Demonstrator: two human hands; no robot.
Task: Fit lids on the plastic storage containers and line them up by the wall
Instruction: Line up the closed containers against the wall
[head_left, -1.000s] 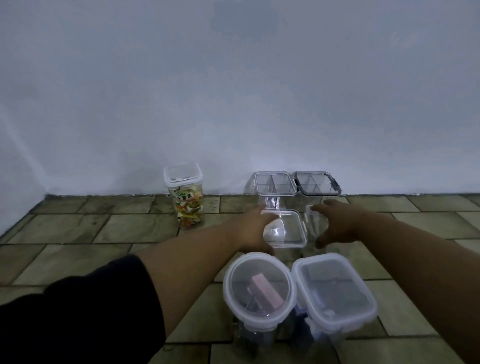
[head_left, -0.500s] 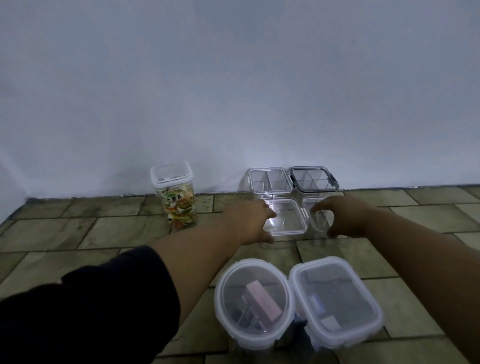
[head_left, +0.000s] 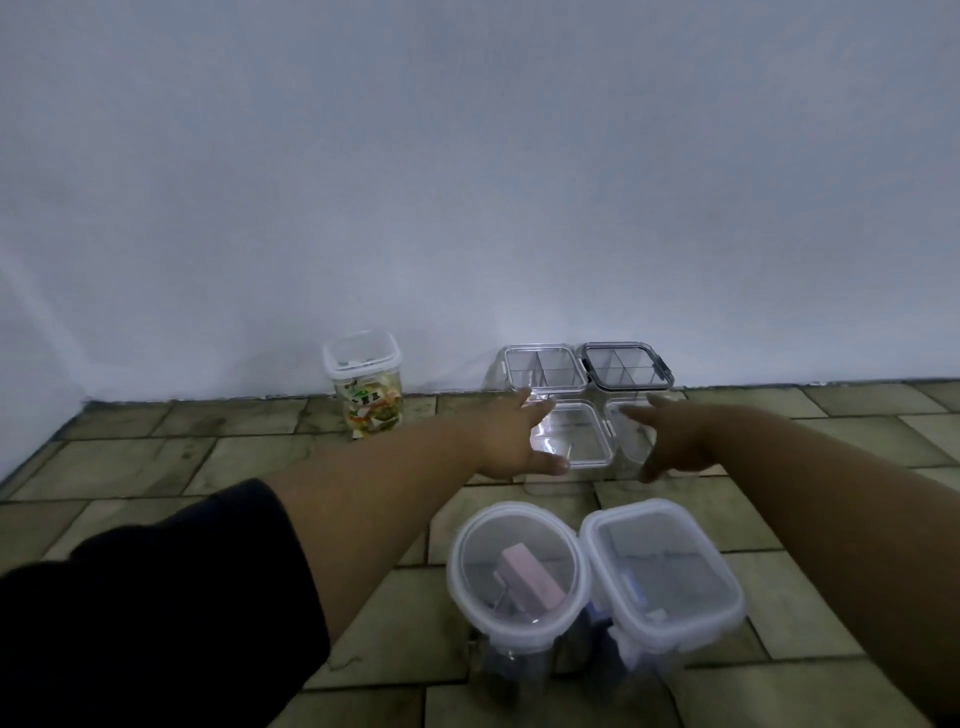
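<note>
Two clear lidded containers stand side by side on the tiled floor, the left one (head_left: 576, 434) and the right one (head_left: 629, 428), just in front of two divided containers by the wall. My left hand (head_left: 511, 436) lies against the left one's outer side, fingers straight and thumb spread. My right hand (head_left: 672, 436) flanks the right one the same way and hides part of it. The clear-rimmed divided box (head_left: 543, 366) and the dark-rimmed one (head_left: 626, 366) touch the wall. Near me stand a round lidded container (head_left: 519, 566) and a rectangular lidded container (head_left: 662, 571).
A tall lidded jar (head_left: 363, 384) with colourful packets stands by the white wall (head_left: 467, 182), left of the divided boxes. The tiled floor (head_left: 156, 457) stretches to the left and right. The wall corner lies at the far left.
Both hands moved the two clear containers away from me, up to the divided boxes by the wall. The fingers have straightened and spread beside them.
</note>
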